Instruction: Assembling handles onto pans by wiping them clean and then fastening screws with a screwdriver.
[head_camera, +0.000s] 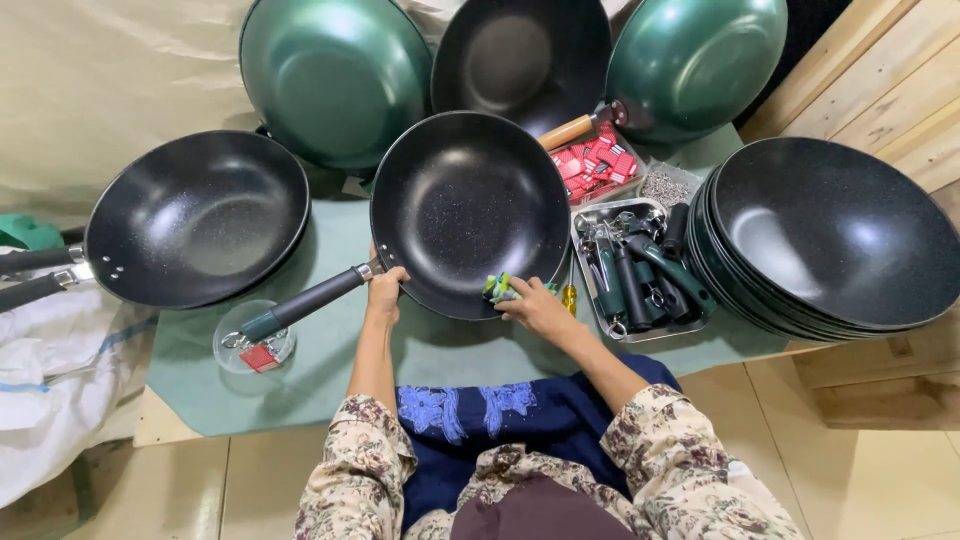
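Note:
A black speckled wok (468, 205) with a dark handle (300, 305) rests on the green mat in front of me. My left hand (385, 292) grips it where the handle meets the rim. My right hand (535, 305) holds a small green and yellow cloth (499, 289) pressed against the wok's near rim. A yellow-handled screwdriver (569, 296) lies just to the right of that hand.
Another black wok (197, 220) sits at left, three more lean at the back (335, 75), and a stack of handleless woks (830, 240) stands at right. A metal tray (640, 268) holds dark green handles. Red tags (597, 162) and a round glass dish (252, 345) lie nearby.

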